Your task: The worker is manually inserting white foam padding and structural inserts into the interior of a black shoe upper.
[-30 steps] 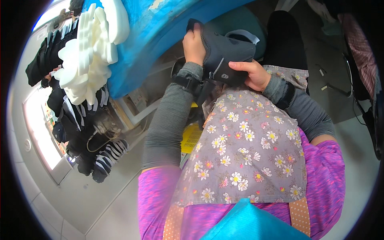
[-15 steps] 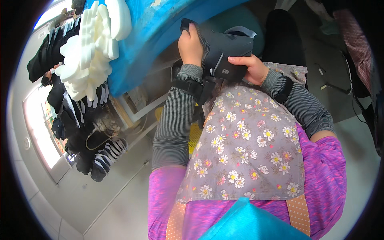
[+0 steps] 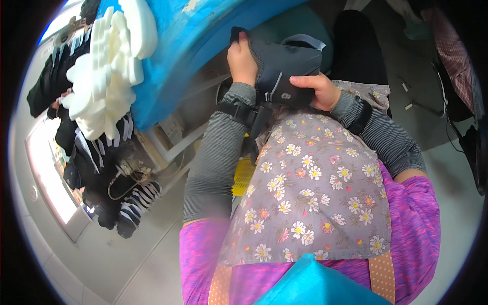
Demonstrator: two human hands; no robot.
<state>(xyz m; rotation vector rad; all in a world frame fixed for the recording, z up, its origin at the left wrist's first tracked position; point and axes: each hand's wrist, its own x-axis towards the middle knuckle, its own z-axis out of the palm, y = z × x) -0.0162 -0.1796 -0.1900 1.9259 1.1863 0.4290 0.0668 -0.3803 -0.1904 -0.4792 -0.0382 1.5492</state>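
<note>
Both hands hold a dark grey padded fabric piece above my lap. It has a mesh-like edge on its left side, a small pale emblem low on its face and a light loop at the upper right. My left hand is closed round its upper left edge. At the lower right corner my right hand pinches it, thumb lying on top and fingers hidden beneath. What exactly the piece is, I cannot tell.
A blue-covered table lies ahead to the left, with stacked white foam pieces at its edge. Beyond it hang black pieces with white strips. A yellow plastic basket stands by my left arm. Cables lie at the right.
The lower right part of the fabric piece lies flatter against the rest, my right hand still on it. The view has shifted slightly; both hands keep nearly the same place.
</note>
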